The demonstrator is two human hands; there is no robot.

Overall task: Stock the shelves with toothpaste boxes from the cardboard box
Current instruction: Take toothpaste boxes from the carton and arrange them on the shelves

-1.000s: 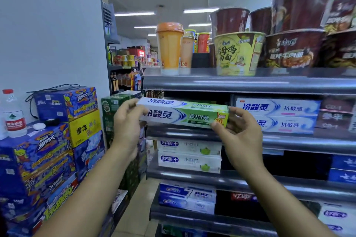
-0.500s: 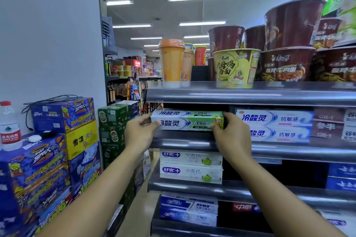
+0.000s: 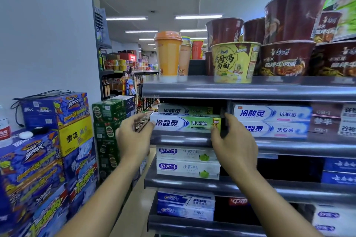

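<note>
A green-and-white toothpaste box (image 3: 185, 124) lies lengthwise at the front left of the second shelf (image 3: 269, 145), with a matching box (image 3: 185, 110) behind it. My left hand (image 3: 134, 136) is beside its left end, fingers spread, just off the box. At the box's right end my right hand (image 3: 233, 140) is also open, its thumb by the lower right corner. Two blue-and-white toothpaste boxes (image 3: 273, 121) are stacked to the right. The cardboard box is out of view.
Instant noodle bowls (image 3: 235, 61) and drink cups (image 3: 168, 56) stand on the top shelf (image 3: 250, 90). Lower shelves hold more toothpaste boxes (image 3: 187, 168). Stacked drink cartons (image 3: 54, 140) and green beer cases (image 3: 109, 121) fill the left; a narrow aisle floor (image 3: 134, 208) runs between.
The green-and-white box went from held in the air to lying on the second shelf. Both hands have loosened and drawn back slightly from its ends.
</note>
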